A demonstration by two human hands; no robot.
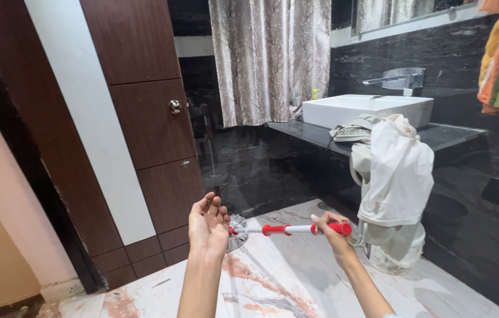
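The brush (288, 229) is a slim tool with a white shaft, a red grip at one end and a red collar partway along, ending in a round head of pale bristles. It is held level in the air above the floor, between the two hands. The right hand (331, 231) is clenched around the shaft just beside the red end grip. The left hand (208, 222) is released, palm up and fingers spread, cupped at the bristle head; whether it touches the bristles I cannot tell.

Below lies a marble floor (273, 282) in white with rust veining, with open room ahead and toward the left. A dark wooden door (149, 123) with a round knob bounds the left side. On the right, a dark stone worktop (438, 134) juts out, its edge near the right hand.

On the worktop sits a white rectangular basin (367, 109) under a wall tap; its inside is hidden. White cloth (397, 171) hangs off the worktop edge, over a pale bucket (400, 253) on the floor whose contents I cannot make out. A patterned curtain (270, 59) hangs behind.
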